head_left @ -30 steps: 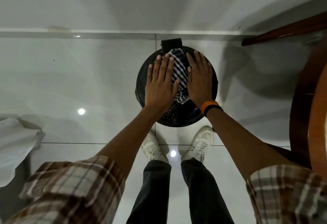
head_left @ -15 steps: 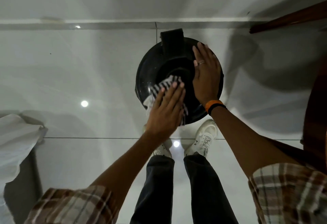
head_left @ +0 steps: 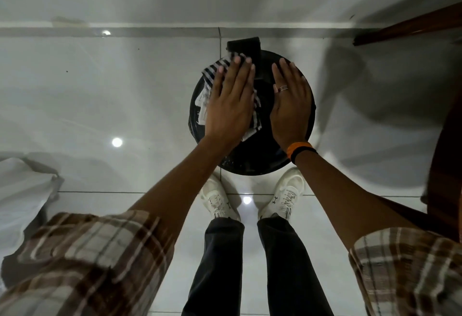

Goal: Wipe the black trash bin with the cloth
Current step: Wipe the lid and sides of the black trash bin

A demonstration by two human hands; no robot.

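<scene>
the black trash bin (head_left: 252, 158) stands on the tile floor (head_left: 125, 90) just ahead of the shoes (head_left: 220, 199). the left hand (head_left: 231, 102), fingers flat and spread, presses the cloth (head_left: 215, 68), which has swept from the lid's near edge to its far left by the hinge. the right hand (head_left: 291, 105) lies open, bracing the lid, holding nothing. wiping looks midway.

We find no readable words or numbers; only a small dark brand emblem shows on each white lace-up sneaker (head_left: 285, 199), too small to name with certainty.
</scene>
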